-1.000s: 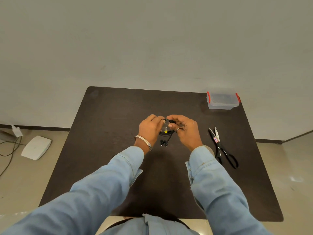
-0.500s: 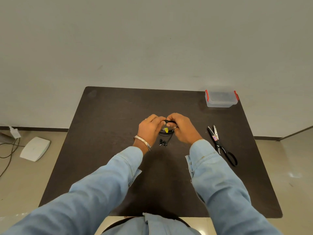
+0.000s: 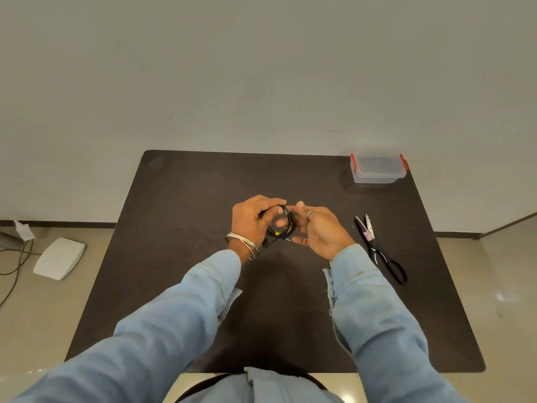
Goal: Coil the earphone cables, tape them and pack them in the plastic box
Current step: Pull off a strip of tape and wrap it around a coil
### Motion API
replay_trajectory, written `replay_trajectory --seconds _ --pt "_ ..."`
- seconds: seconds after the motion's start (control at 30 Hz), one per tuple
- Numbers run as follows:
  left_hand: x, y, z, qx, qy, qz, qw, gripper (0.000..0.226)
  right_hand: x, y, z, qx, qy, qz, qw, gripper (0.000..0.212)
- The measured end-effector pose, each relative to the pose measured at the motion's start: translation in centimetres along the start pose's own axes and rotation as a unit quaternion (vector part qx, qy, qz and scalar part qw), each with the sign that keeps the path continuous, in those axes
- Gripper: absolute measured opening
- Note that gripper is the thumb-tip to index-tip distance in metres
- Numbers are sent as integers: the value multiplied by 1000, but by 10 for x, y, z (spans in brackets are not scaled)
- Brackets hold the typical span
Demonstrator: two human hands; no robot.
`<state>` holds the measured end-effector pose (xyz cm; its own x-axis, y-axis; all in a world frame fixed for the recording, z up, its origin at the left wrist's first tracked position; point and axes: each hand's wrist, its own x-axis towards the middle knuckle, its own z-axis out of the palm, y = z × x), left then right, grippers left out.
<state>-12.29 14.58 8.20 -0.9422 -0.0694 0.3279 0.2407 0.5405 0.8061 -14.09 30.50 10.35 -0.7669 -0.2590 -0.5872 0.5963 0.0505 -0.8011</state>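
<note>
**One coil held, tape step likely in hand**

One black earphone coil [image 3: 286,223] was held above the middle of the worktop [image 3: 186,199], off the surface, probably so the loops kept their shape. The left hand [image 3: 251,219] had its grip curled round the coil's left side. The right hand [image 3: 321,231] was beside the coil with relaxed fingers, holding nothing that could be made out; contact with the cable could not be told. A small yellow mark [image 3: 277,233] sat on the lower strands, possibly tape. Scissors [image 3: 377,248] lay to the right, within reach for cutting. The plastic box [image 3: 377,170] stood lidded at the far right corner, well apart, not yet packed.
</note>
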Motion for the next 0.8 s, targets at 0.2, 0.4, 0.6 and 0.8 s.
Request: replay_trajectory --seconds 0.2,0.4,0.6,0.8 --pt "-2 -4 3 51 13 23 998 18 0 -1 1 -33 34 -9 999 25" --pt "-3 -4 3 112 27 61 991 18 -2 0 -3 14 -27 -13 999 35" --pt "-5 -1 6 108 32 70 991 20 6 7 0 21 -54 -29 998 31" --pt "-1 -2 3 77 13 49 996 16 10 9 2 47 21 -74 996 33"
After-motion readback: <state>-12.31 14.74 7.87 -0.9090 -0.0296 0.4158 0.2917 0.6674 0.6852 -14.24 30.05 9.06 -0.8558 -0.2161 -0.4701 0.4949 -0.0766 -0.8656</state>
